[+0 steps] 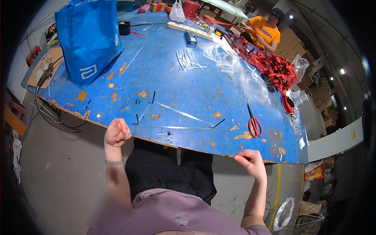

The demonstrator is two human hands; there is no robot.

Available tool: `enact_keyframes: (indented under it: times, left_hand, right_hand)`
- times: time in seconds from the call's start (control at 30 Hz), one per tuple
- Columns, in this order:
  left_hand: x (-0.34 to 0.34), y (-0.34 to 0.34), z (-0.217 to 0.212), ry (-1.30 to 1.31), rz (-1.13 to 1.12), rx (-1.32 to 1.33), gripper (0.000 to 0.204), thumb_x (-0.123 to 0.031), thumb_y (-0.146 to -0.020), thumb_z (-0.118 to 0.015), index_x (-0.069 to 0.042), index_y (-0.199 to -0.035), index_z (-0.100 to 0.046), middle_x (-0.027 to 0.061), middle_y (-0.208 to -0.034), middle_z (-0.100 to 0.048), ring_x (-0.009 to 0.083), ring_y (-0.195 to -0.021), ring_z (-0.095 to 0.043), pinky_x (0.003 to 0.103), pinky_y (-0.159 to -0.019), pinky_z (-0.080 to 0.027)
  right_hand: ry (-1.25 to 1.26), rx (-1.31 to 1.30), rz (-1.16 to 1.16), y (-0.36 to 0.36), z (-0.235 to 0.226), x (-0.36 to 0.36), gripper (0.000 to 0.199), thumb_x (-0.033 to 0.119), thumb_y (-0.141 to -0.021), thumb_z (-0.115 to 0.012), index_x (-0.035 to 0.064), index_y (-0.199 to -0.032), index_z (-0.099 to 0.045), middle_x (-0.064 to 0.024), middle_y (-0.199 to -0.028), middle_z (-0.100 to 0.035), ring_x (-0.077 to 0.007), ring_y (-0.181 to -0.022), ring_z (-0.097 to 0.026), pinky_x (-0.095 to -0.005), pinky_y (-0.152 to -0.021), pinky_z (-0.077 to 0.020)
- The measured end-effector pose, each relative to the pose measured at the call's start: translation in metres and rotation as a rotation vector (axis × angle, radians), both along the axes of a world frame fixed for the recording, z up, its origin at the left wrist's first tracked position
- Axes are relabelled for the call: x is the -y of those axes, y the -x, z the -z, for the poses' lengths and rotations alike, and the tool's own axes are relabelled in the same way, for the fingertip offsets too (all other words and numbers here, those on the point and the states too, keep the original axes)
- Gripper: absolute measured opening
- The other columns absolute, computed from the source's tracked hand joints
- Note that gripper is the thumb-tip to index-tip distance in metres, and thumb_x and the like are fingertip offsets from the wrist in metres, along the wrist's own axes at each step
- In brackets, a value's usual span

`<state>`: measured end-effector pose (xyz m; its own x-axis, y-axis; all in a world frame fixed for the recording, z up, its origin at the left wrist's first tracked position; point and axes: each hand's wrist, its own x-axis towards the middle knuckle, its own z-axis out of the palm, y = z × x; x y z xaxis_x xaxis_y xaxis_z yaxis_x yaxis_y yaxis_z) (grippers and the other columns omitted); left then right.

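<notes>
- Head view: the left hand [116, 133] is curled into a loose fist at the near edge of the blue table [176, 90]; whether it pinches anything cannot be told.
- Right hand [250, 161] curls, fingertips pressed together, just below that edge.
- Clear plastic strips [178, 121] lie between the hands, slightly beyond.
- Red-handled scissors [253, 123] rest beyond the right hand.
- Blue bag [89, 39] stands far left.

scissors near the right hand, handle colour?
Red-orange handles on the metal-bladed scissors, lying on the worn blue tabletop; the head view shows them best.
</notes>
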<state>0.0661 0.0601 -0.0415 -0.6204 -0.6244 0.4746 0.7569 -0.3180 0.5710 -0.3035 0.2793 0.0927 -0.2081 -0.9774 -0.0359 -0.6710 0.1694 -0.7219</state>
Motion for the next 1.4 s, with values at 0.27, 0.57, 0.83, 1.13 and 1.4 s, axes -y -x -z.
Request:
enact_keyframes:
  times: [0.27,0.57,0.83,1.13,1.4]
  left_hand:
    - [0.034,-0.005,-0.033,-0.209,-0.102,0.021,0.021,-0.020,-0.090,-0.042,-0.002,-0.081,-0.050,-0.0044,-0.047,-0.033,0.0042,-0.041,-0.028,0.019,-0.039,-0.021]
    - [0.079,0.023,-0.058,-0.562,-0.243,0.333,0.019,-0.020,-0.090,-0.044,-0.002,-0.089,-0.052,-0.0051,-0.052,-0.033,0.0035,-0.044,-0.030,0.017,-0.041,-0.024]
    - [0.090,0.051,-0.059,-0.173,-0.343,1.020,0.021,-0.022,-0.085,-0.051,-0.002,-0.083,-0.058,-0.0053,-0.057,-0.044,0.0015,-0.047,-0.034,0.016,-0.042,-0.026]
    - [0.087,0.065,-0.036,0.439,-0.592,1.287,0.021,-0.020,-0.080,-0.057,0.000,-0.078,-0.061,0.0001,-0.057,-0.051,0.0061,-0.052,-0.043,0.022,-0.047,-0.035]
    - [0.082,0.075,-0.026,1.005,-0.862,1.281,0.013,-0.017,-0.076,-0.060,-0.006,-0.079,-0.063,0.0064,-0.070,-0.057,0.0173,-0.060,-0.053,0.029,-0.053,-0.041]
  right_hand:
    - [0.114,-0.119,-0.161,0.009,-0.018,0.088,0.013,0.011,-0.076,-0.064,-0.0016,-0.075,-0.060,-0.0019,-0.060,-0.055,-0.0065,-0.055,-0.047,-0.0211,-0.050,-0.0373]
    - [0.190,-0.084,-0.006,0.033,-0.005,0.168,0.016,0.014,-0.077,-0.063,-0.0022,-0.076,-0.060,-0.0035,-0.056,-0.053,-0.0068,-0.051,-0.044,-0.0222,-0.047,-0.0355]
    - [-0.023,-0.236,0.160,0.067,0.027,0.176,0.024,0.022,-0.077,-0.062,-0.0017,-0.080,-0.063,-0.0031,-0.058,-0.056,-0.0071,-0.055,-0.046,-0.0241,-0.050,-0.0381]
    - [-0.093,-0.089,0.343,0.109,0.036,0.041,0.017,0.014,-0.078,-0.062,-0.0028,-0.074,-0.060,0.0045,-0.056,-0.045,-0.0026,-0.052,-0.035,-0.0197,-0.045,-0.0262]
    - [0.022,-0.066,0.647,0.135,0.062,-0.077,0.018,0.015,-0.079,-0.062,-0.0012,-0.072,-0.059,0.0071,-0.057,-0.044,-0.0018,-0.052,-0.033,-0.0190,-0.045,-0.0237]
